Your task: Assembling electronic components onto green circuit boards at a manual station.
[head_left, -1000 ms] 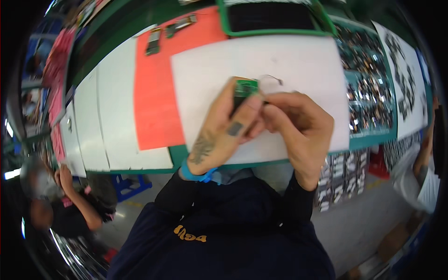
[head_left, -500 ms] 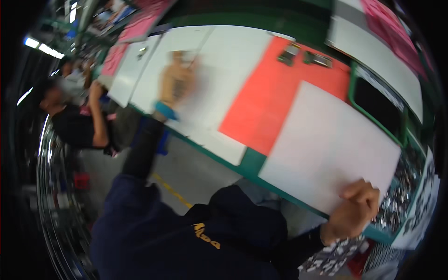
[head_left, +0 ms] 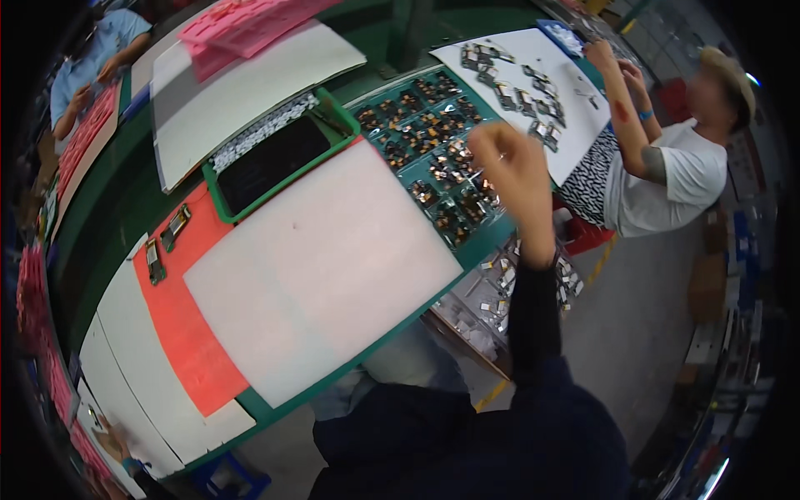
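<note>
The person's right hand (head_left: 512,171) hangs over the clear plastic tray (head_left: 408,170) with square compartments, its fingers curled in toward the thumb; whether anything is pinched there cannot be told. Below and around its fingertips lie the small dark and copper-coloured electronic parts (head_left: 423,193), heaped in several compartments — so plenty of these are left

The left hand (head_left: 110,440) is far off on the opposite side, low over the long white flat boards (head_left: 137,367), fingers seemingly stretched out. A small dark piece (head_left: 93,414) lies by its fingertips; at this size I cannot tell whether the hand touches it, or has hold of anything

Between the hands stretch the white rectangular foam sheet (head_left: 317,258) and, on the left hand's side of it, the red-orange flat sheet (head_left: 192,350). At the far end of that red-orange sheet, out of reach of both hands as they stand, lie two oblong green-and-silver electronic assemblies (head_left: 156,261), apart from each other. Nothing shows whether they are finished or waiting

My judgement is that the work sits partway, between one piece and another — the full count, done or left, cannot be read from here
</note>
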`<state>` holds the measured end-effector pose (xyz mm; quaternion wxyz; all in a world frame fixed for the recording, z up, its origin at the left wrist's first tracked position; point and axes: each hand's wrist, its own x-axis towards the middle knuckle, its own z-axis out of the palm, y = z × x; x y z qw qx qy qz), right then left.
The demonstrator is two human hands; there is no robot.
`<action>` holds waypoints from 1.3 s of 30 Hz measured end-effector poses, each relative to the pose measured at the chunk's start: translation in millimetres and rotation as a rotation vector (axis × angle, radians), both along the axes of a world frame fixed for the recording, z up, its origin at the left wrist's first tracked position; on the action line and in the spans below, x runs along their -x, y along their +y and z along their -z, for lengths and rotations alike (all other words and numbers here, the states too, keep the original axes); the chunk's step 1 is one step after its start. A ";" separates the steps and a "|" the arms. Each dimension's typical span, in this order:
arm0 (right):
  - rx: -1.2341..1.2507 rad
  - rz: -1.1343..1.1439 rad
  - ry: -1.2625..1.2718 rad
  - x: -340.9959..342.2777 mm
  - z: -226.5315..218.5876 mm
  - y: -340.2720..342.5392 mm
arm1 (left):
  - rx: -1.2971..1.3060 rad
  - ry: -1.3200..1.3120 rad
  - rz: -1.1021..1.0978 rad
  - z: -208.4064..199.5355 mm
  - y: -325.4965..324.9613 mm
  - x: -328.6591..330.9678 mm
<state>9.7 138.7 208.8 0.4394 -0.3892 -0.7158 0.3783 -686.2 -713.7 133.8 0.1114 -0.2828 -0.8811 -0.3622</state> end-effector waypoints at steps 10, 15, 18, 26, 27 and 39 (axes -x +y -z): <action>-0.202 0.502 -1.001 -2.0 -12.5 199.0 | 0.152 0.143 0.090 -110.4 379.7 -300.9; 0.078 0.394 -0.842 -19.2 -12.7 222.5 | 0.045 -0.030 0.382 -97.0 435.1 -384.5; 0.077 0.408 -0.724 -39.6 -26.8 223.9 | 0.079 -0.105 0.512 -100.3 451.9 -404.8; 0.315 0.259 0.036 -28.5 -35.7 136.2 | -0.184 -0.677 0.870 -89.1 496.4 -446.0; 0.147 0.315 -0.066 -25.5 -31.7 138.9 | -0.182 -0.669 0.890 -86.0 505.3 -448.2; -0.448 0.475 -0.404 -46.2 -67.7 166.7 | -0.166 -0.685 0.951 -78.2 530.0 -476.8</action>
